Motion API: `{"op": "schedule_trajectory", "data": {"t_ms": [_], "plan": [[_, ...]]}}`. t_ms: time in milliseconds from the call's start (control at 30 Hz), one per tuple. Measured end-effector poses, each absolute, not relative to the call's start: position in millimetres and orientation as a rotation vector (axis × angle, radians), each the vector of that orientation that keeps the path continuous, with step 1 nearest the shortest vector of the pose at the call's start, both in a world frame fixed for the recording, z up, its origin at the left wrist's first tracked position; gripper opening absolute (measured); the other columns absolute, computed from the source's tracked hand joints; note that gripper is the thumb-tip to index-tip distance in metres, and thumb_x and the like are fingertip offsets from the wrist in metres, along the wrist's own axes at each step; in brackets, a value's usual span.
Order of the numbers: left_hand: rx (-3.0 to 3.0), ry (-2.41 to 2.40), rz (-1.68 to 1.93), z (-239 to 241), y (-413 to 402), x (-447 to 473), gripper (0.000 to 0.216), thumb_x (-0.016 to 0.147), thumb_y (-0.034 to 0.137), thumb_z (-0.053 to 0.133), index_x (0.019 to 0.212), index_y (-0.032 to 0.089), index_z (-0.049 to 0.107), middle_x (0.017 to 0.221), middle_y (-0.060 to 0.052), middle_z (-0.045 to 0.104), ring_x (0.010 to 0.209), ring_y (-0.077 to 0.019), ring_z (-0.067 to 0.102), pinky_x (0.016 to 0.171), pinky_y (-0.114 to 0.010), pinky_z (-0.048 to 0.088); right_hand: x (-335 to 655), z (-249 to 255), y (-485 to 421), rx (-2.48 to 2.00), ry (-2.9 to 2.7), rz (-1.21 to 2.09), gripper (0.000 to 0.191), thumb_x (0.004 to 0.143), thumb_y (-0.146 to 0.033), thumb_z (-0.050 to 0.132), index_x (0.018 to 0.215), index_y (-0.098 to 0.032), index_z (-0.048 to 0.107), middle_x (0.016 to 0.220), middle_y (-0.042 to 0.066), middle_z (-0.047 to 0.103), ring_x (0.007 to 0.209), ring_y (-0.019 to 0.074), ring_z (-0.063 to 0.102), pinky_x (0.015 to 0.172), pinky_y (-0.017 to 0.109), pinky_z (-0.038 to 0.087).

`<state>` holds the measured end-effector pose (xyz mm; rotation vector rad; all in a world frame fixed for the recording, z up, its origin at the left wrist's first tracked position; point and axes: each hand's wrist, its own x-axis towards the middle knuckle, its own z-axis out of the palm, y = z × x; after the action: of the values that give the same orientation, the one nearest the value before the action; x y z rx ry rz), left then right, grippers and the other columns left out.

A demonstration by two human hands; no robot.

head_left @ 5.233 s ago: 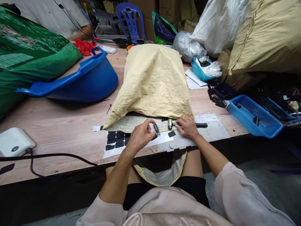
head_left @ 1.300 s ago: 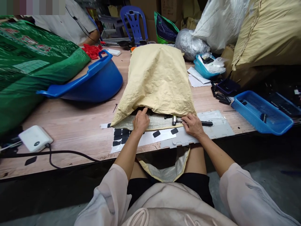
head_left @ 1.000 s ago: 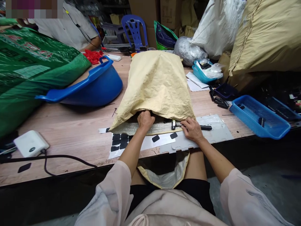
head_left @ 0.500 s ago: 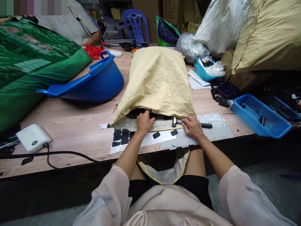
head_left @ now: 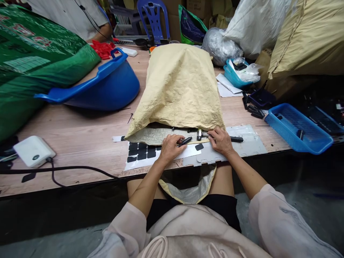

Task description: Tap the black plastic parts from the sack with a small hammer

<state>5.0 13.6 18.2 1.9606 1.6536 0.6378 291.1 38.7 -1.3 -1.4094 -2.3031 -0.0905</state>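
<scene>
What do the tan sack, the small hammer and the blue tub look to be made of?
Sack: likely woven plastic with a papery matte face; crinkled, weave showing at its mouth.
Hammer, under the right hand: shiny metal head, black handle, probably rubber or plastic.
Tub: glossy moulded plastic, by its sheen.

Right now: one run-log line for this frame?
left hand: holds black part | right hand: on small hammer | tan sack: mouth open toward person | black pad sheet: beside left hand

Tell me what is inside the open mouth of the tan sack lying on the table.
At the mouth of the tan sack, only a few small black pieces show along the dark opening. The sack's upper layer covers everything deeper, so its remaining contents cannot be seen.
</scene>
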Motion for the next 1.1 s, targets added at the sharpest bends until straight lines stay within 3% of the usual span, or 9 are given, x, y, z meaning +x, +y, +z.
{"op": "schedule_trajectory", "data": {"t_ms": [100,300,800,1100], "plan": [[1.982,1.687,0.604,16.9,16.5,10.9,0.024,0.08,0.032,0.083,0.103,0.026,0.077,0.093,-0.002,0.073,0.099,-0.0256,0.062,0.092,-0.039,0.046,291.6,-1.8,38.7,-1.42,-2.307,-0.07,0.019,0.099,-0.027,0.057,0.11,-0.023,0.072,0.102,0.008,0.066,0.1,0.0259,0.057,0.09,0.038,0.044],[1.89,1.677,0.61,15.6,21.1,12.0,0.015,0.082,0.027,0.08,0.097,0.026,0.077,0.093,-0.002,0.071,0.1,-0.025,0.06,0.094,-0.039,0.046,292.8,-2.6,39.2,-1.416,-2.305,-0.021,0.021,0.099,-0.027,0.056,0.112,-0.024,0.073,0.104,0.009,0.065,0.101,0.0266,0.056,0.092,0.04,0.044],[1.782,1.641,0.624,17.0,28.1,5.8,0.03,0.075,0.028,0.088,0.103,0.027,0.08,0.099,-0.002,0.07,0.108,-0.0263,0.059,0.098,-0.039,0.045,292.3,-0.4,38.8,-1.395,-2.298,-0.043,0.02,0.099,-0.026,0.057,0.111,-0.023,0.072,0.1,0.008,0.064,0.098,0.0253,0.056,0.09,0.038,0.044],[1.859,1.649,0.542,21.0,32.5,3.4,0.021,0.079,0.032,0.085,0.099,0.029,0.081,0.1,-0.002,0.073,0.108,-0.0267,0.059,0.098,-0.041,0.043,293.0,1.0,38.0,-1.401,-2.309,-0.047,0.021,0.099,-0.027,0.057,0.112,-0.024,0.073,0.1,0.008,0.063,0.098,0.0256,0.056,0.09,0.039,0.045]]}}
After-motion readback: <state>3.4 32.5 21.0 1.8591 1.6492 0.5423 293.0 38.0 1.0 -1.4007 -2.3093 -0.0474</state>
